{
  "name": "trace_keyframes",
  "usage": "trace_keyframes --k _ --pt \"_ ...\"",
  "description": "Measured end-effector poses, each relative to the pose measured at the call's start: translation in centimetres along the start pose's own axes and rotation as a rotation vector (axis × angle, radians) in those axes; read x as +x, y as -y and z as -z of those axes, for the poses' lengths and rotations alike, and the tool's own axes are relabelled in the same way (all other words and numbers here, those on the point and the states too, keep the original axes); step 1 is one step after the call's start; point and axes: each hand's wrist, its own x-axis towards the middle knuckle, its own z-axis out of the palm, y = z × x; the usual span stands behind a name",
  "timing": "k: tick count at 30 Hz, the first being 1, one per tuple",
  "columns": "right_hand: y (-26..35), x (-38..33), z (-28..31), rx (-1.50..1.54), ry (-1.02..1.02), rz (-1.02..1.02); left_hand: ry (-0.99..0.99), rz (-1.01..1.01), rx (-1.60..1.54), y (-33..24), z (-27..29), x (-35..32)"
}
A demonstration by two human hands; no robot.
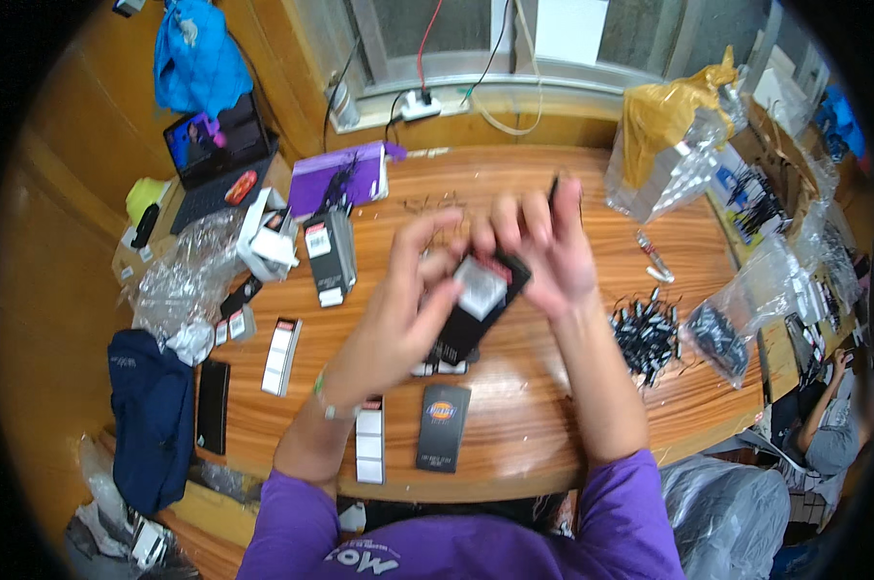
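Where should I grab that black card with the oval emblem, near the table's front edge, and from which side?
Probably pinch the black card by its right long edge, coming from the right: it lies flat, with bare tabletop along that side, while a white-panelled strip lies to its left.

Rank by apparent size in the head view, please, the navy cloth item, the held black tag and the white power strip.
1. Navy cloth item
2. Held black tag, partly hidden
3. White power strip
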Motion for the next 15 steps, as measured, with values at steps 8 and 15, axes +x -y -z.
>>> trace_keyframes --k 8,15 --pt "-1.5 0.1 2.6 -0.488 -0.609 -0.158 0.101 0.257 -0.098 5.7 3.8 2.3" --pt "-2.8 -1.2 7.7 -0.707 -0.627 -0.333 0.115 0.434 0.017 7.1 3.9 1.1"
